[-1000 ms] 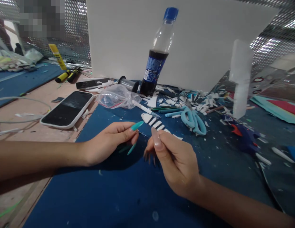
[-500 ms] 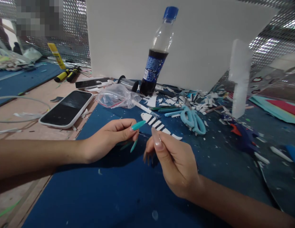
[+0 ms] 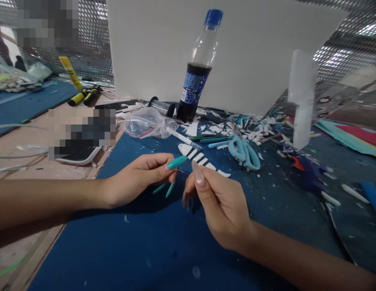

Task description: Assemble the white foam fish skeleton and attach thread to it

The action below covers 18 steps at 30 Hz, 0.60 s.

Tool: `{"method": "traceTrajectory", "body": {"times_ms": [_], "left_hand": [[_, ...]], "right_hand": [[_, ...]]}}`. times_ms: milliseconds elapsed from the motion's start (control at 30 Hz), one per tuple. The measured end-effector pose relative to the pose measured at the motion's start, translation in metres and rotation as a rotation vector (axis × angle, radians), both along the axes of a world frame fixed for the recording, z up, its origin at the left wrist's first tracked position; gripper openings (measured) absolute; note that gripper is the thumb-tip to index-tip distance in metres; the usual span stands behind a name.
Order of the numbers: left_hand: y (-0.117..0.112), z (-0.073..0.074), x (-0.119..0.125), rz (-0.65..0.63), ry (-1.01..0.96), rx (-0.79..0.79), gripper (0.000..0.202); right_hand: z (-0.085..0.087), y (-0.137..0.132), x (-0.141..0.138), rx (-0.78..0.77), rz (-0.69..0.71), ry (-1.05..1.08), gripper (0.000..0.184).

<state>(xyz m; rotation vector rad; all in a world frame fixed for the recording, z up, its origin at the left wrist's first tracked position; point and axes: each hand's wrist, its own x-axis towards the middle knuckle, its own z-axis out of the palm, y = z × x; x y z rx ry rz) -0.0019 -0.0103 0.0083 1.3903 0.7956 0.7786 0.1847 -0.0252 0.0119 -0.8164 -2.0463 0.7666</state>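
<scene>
My left hand [image 3: 151,173] is closed in a pinch, thumb against fingers, with long green nails. Facing it, my right hand [image 3: 219,202] also pinches, thumb on forefinger, with glossy pinkish nails. A very fine clear thread [image 3: 183,172] spans the small gap between the two hands; its ends are hidden by the fingers. Just beyond the hands, white foam pieces [image 3: 200,157] lie in a row on the blue mat [image 3: 139,250], shaped like a fish skeleton. Light-blue scissors [image 3: 244,152] rest to their right, and a craft knife with a white handle [image 3: 184,139] lies behind them.
A tilted-looking cola bottle [image 3: 195,81] stands before a white board [image 3: 151,48]. Nearby are a plastic bag [image 3: 145,123], a spool [image 3: 162,107] and foam scraps [image 3: 257,125]. The phone [image 3: 81,155] lies left; a glue gun [image 3: 309,171] lies right.
The whole view has shifted slightly, so objects sit a little further left. Both hands keep their pinch and nearly the same position.
</scene>
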Motion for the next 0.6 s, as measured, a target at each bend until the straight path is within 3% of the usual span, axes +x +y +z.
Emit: {"method": "traceTrajectory", "body": {"times_ms": [600], "left_hand": [[-0.0003, -0.0004, -0.0004, 0.01, 0.028, -0.006, 0.026]], "right_hand": [[-0.0008, -0.0017, 0.0016, -0.021, 0.012, -0.006, 0.033]]}}
